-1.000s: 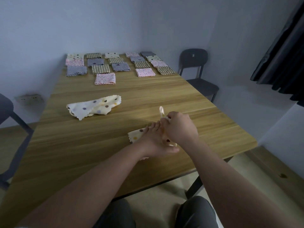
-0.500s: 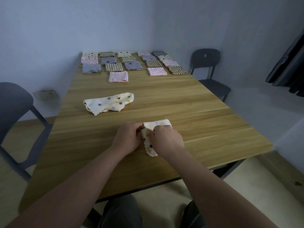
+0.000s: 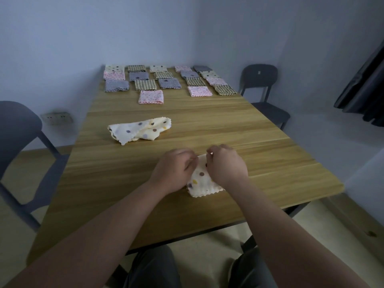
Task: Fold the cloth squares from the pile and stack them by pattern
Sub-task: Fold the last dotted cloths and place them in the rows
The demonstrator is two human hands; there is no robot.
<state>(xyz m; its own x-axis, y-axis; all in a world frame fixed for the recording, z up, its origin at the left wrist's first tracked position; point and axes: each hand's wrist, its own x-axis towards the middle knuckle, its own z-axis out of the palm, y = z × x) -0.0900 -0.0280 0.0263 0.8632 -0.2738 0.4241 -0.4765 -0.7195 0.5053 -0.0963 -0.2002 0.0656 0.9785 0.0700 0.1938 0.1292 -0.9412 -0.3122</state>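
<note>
Table (image 3: pixel 209 121): dotted cloth (image 3: pixel 202 182) pinched between left grip (image 3: pixel 174 169), right grip (image 3: pixel 227 165).

I sit at a long wooden table (image 3: pixel 218 121) that runs to the pale bluish walls (image 3: pixel 187 28). A dark chair (image 3: pixel 262 80) stands at its right side and another chair (image 3: pixel 18 132) at its left. A wall socket (image 3: pixel 56 118) sits low on the left, and a dark curtain (image 3: pixel 363 90) hangs on the right. The floor (image 3: pixel 16 225) is pale and the light is dim.

Wooden table (image 3: pixel 207 121); dark chair (image 3: pixel 259 76) at right; grey chair (image 3: pixel 18 129) at left; wall socket (image 3: pixel 56 118); dark curtain (image 3: pixel 365 86).
</note>
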